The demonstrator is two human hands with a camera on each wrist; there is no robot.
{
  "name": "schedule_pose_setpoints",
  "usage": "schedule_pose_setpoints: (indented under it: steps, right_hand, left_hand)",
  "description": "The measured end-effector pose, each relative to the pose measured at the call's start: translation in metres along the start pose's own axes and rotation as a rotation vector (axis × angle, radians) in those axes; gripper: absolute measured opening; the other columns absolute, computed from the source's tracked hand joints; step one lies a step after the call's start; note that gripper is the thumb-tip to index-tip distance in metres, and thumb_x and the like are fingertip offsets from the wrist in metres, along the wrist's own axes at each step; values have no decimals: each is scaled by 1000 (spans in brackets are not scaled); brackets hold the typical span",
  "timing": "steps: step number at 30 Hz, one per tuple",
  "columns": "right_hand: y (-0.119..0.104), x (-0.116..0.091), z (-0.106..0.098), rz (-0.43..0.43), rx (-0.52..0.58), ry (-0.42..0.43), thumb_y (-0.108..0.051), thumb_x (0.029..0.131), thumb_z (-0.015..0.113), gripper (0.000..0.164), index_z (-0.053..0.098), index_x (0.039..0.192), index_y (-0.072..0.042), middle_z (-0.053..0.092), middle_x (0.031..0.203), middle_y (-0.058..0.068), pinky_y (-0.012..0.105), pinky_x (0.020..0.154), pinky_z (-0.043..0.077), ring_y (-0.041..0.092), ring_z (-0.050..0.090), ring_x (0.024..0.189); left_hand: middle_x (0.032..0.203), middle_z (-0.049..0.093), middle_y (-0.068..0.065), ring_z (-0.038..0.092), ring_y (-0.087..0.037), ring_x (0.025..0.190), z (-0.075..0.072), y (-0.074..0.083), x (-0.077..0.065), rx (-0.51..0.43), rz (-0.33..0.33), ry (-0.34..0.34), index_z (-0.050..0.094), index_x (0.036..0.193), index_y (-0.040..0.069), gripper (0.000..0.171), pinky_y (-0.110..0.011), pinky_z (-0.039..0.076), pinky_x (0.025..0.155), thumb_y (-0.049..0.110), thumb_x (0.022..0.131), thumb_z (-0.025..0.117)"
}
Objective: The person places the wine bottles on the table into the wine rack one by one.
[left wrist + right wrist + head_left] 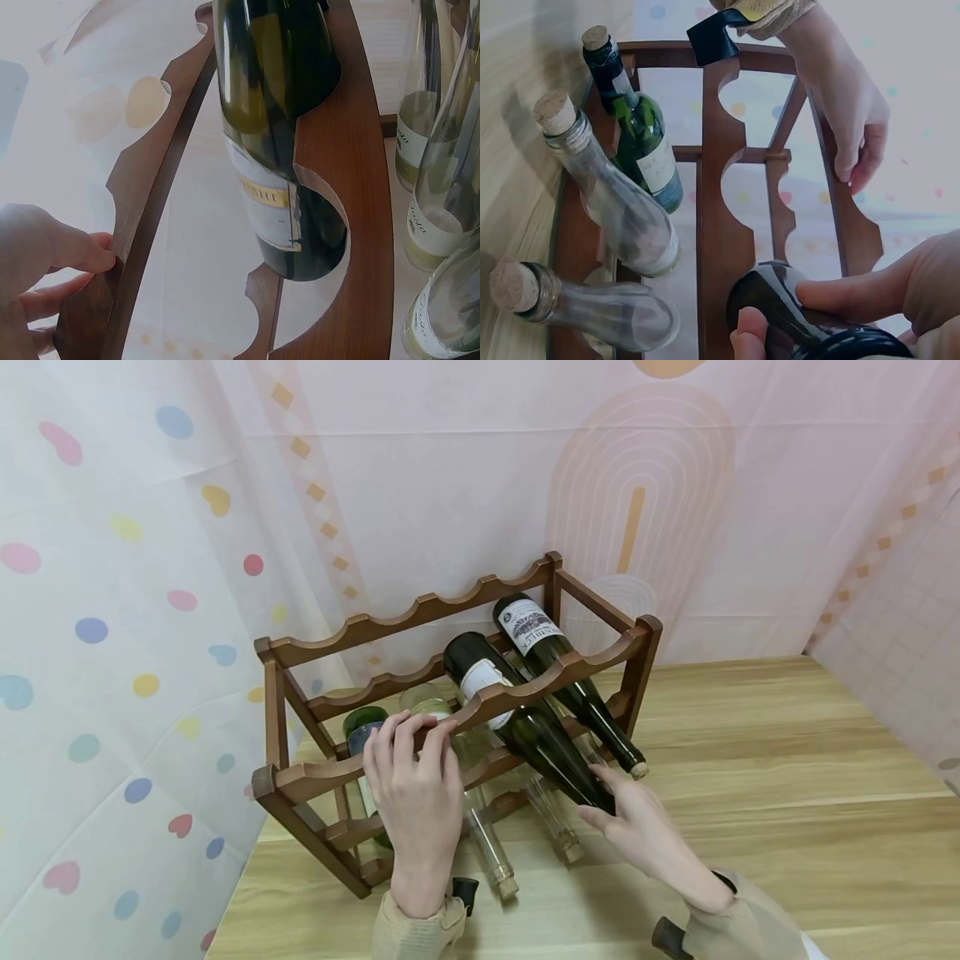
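Observation:
A brown wooden wine rack (pixel 300 783) with scalloped rails stands on the table. My left hand (pixel 416 785) grips its top front rail; the left wrist view shows the thumb (pixel 94 251) and fingers on either side of the wood. A dark green wine bottle (pixel 551 752) with a white label slants through the top tier, its base toward the back. Around its neck, my right hand (pixel 645 827) curls thumb and fingers, and the bottle's mouth is hidden there. To the right lies another dark corked wine bottle (pixel 581 693) in the same tier.
Lower in the rack lie clear corked bottles (pixel 626 214) and a green corked bottle (pixel 651 142), necks facing forward. A patterned cloth (pixel 420 510) hangs behind the rack. The wood-grain table (pixel 787 777) extends to the right.

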State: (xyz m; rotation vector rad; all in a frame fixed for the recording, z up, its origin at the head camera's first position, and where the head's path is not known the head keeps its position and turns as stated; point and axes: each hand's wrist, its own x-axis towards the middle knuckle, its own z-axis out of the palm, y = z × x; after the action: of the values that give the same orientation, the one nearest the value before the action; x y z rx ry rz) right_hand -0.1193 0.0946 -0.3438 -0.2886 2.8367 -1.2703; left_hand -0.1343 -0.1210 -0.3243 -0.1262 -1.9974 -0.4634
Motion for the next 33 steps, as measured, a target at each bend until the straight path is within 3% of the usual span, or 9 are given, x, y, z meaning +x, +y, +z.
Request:
schedule_pose_setpoints:
  steps: [3, 4, 6, 8, 9, 10, 11, 28, 33]
  right_hand:
    - [-2, 7, 5, 5, 1, 16, -13, 85, 64, 56, 43, 132, 8, 62, 68, 15, 52, 96, 42, 26, 58, 95]
    - [-3, 10, 6, 10, 10, 17, -13, 85, 65, 56, 43, 132, 8, 60, 65, 12, 50, 94, 44, 24, 59, 82]
    - [-4, 14, 10, 1, 24, 33, -12, 85, 65, 55, 44, 131, 9, 67, 87, 20, 51, 94, 44, 24, 60, 89]
    - [-6, 18, 13, -1, 41, 35, -11, 85, 65, 54, 44, 131, 8, 67, 89, 21, 50, 92, 45, 25, 61, 89]
    - [-6, 20, 15, -5, 50, 41, -10, 85, 65, 53, 45, 131, 8, 66, 103, 23, 49, 92, 46, 27, 61, 92]
    - [-7, 22, 17, -8, 56, 43, -10, 85, 65, 53, 45, 131, 8, 65, 106, 23, 50, 92, 45, 29, 62, 96]
    - [-8, 24, 18, -16, 56, 54, -10, 85, 65, 53, 45, 130, 8, 60, 118, 24, 51, 93, 45, 31, 57, 108]
    - [-19, 53, 30, 62, 46, 16, -19, 88, 62, 60, 37, 136, 7, 50, 132, 24, 51, 100, 41, 33, 45, 123]
    - [-22, 58, 31, 78, 35, 7, -21, 88, 62, 61, 36, 136, 8, 57, 122, 26, 50, 100, 42, 33, 47, 122]
  left_hand:
    - [97, 62, -11, 49, -31, 109, 0, 0, 0, -6, 0, 0, 71, 83, 3, 10, -55, 32, 102, -2, 81, 63]
    - [97, 62, -11, 49, -31, 109, 1, 1, 0, -7, 0, -1, 71, 83, 3, 10, -55, 32, 102, -2, 81, 63]
    - [97, 62, -11, 49, -31, 108, 1, 1, 0, -8, 1, -3, 71, 83, 3, 10, -55, 32, 101, -2, 81, 63]
    - [98, 62, -12, 49, -31, 108, 0, 1, 0, -10, 2, -3, 71, 83, 3, 10, -55, 32, 101, -3, 80, 63]
    - [98, 62, -12, 49, -31, 108, 0, 1, 1, -10, 2, -3, 71, 83, 3, 11, -56, 32, 101, -3, 80, 63]
    - [98, 62, -12, 49, -31, 108, 0, 1, 1, -10, 2, -2, 71, 83, 3, 11, -56, 32, 101, -3, 80, 63]
    - [98, 62, -12, 49, -32, 108, -1, 1, 1, -12, 2, -2, 71, 83, 3, 11, -56, 32, 101, -3, 80, 63]
    - [97, 62, -12, 49, -32, 108, -1, 2, 2, -21, -10, -10, 71, 82, 2, 10, -56, 31, 101, -4, 78, 64]
    - [97, 62, -12, 49, -32, 108, -1, 1, 1, -24, -4, -4, 71, 83, 2, 11, -56, 31, 101, -4, 78, 63]
